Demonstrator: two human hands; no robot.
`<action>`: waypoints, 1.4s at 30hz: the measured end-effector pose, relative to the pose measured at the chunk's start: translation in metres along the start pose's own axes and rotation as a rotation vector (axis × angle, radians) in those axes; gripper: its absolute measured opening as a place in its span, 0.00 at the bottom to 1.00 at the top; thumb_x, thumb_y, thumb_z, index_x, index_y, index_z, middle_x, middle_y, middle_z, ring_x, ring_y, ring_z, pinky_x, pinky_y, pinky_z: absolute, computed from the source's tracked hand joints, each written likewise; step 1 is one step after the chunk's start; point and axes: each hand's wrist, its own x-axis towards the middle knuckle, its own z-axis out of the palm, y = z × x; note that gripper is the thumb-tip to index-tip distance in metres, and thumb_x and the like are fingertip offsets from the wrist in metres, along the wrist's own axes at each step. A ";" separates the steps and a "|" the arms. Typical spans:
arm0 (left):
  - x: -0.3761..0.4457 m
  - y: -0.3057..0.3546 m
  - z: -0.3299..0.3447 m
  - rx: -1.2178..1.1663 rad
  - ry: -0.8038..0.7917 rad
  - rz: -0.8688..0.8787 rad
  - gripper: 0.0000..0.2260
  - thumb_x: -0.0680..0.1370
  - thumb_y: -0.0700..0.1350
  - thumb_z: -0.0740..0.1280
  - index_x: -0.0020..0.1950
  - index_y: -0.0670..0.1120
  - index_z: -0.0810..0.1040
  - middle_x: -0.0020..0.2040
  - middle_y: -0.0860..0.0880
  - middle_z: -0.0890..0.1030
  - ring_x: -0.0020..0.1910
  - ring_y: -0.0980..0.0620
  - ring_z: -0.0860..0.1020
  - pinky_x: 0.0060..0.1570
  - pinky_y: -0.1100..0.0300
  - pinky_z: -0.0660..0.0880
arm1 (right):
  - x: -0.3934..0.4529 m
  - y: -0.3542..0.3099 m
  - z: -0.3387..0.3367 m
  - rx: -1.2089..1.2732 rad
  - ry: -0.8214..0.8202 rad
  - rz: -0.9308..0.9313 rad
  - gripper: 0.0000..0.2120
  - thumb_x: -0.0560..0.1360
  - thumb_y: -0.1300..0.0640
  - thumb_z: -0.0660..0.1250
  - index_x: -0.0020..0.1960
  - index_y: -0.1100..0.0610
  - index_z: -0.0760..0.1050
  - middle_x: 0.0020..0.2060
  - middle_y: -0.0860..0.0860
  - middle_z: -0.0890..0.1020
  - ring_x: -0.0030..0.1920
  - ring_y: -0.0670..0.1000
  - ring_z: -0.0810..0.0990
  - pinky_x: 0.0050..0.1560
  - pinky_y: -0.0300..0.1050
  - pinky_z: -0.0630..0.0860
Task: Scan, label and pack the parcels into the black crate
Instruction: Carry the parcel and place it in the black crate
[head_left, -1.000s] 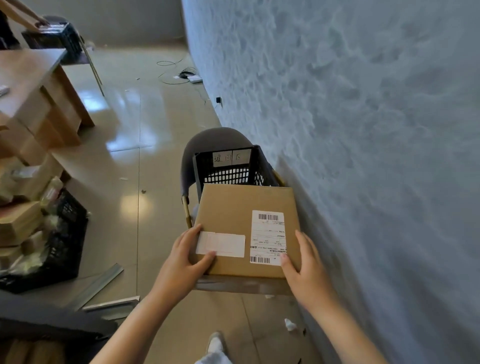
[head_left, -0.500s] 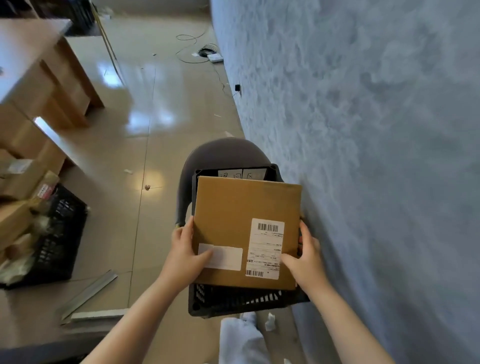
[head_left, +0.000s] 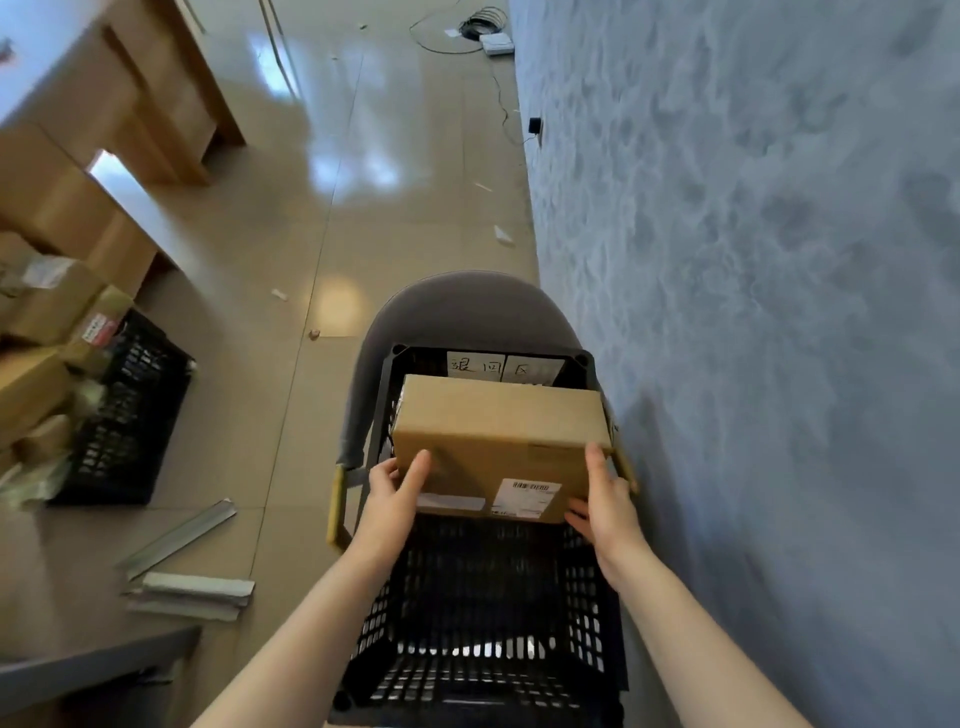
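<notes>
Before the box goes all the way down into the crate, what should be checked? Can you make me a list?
1. Both hands on the box: ok. The left hand and right hand grip its near corners.
2. Box over the black crate: ok, its far end is already inside.
3. Label stuck on: ok, a white one shows on top.
4. Room in the crate: ok, the near part looks bare.
5. Crate steady on the chair: cannot tell.
6. Box scanned: cannot tell.
</notes>
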 end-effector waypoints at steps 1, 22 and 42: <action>0.010 -0.001 0.002 -0.069 0.011 -0.053 0.39 0.74 0.70 0.61 0.76 0.48 0.59 0.67 0.49 0.70 0.70 0.47 0.67 0.72 0.47 0.62 | 0.010 -0.001 0.003 0.020 0.008 0.034 0.25 0.73 0.31 0.59 0.62 0.46 0.63 0.49 0.46 0.77 0.58 0.53 0.77 0.62 0.55 0.75; 0.145 -0.045 0.040 -0.474 0.057 -0.214 0.25 0.80 0.59 0.61 0.74 0.50 0.64 0.65 0.49 0.73 0.63 0.49 0.73 0.70 0.47 0.66 | 0.135 0.033 0.051 0.164 0.053 0.113 0.23 0.83 0.53 0.57 0.77 0.52 0.58 0.70 0.52 0.70 0.68 0.54 0.71 0.72 0.54 0.67; 0.200 -0.025 0.043 -0.310 0.038 -0.260 0.55 0.56 0.74 0.69 0.78 0.53 0.58 0.70 0.47 0.70 0.69 0.44 0.70 0.71 0.43 0.65 | 0.180 0.023 0.060 0.081 0.068 0.132 0.26 0.81 0.45 0.57 0.77 0.48 0.56 0.72 0.52 0.67 0.71 0.56 0.68 0.72 0.58 0.64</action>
